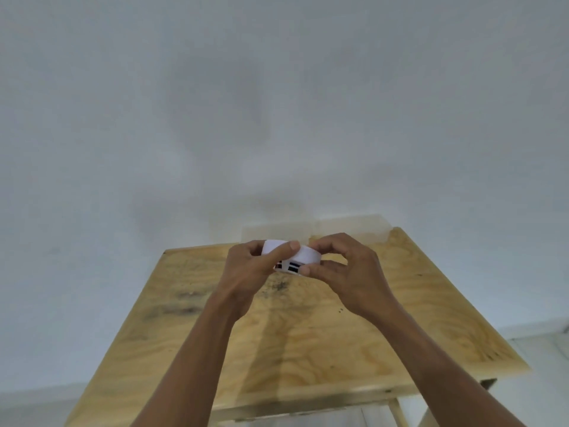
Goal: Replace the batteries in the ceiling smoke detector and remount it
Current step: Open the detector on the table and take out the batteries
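Note:
A round white smoke detector with dark vent slots on its side sits against a plywood board overhead. My left hand grips its left side, thumb laid across the white rim. My right hand grips its right side, fingers curled over the top and thumb under the vents. Most of the detector's body is hidden by my fingers. No batteries are visible.
The plywood board has dark stains near its middle and a light wooden frame piece along its near edge. A plain white wall or ceiling fills the upper view. A paler strip lies at the board's far edge.

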